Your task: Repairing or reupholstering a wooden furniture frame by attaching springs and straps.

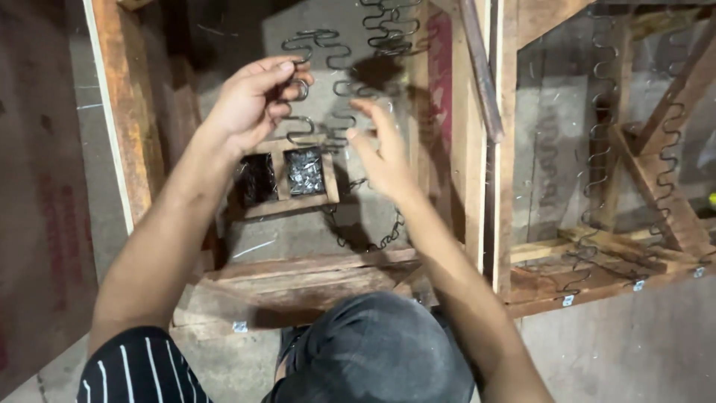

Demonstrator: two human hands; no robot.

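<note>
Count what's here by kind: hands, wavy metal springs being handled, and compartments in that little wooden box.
Hands: 2, the left hand and right hand
Zigzag spring at the hands: 1
Wooden box compartments: 2
Total: 5

Bare concrete floor (634, 351), rough wooden frame (597, 276) at right, reddish board (37, 224) left, dim light.
</note>
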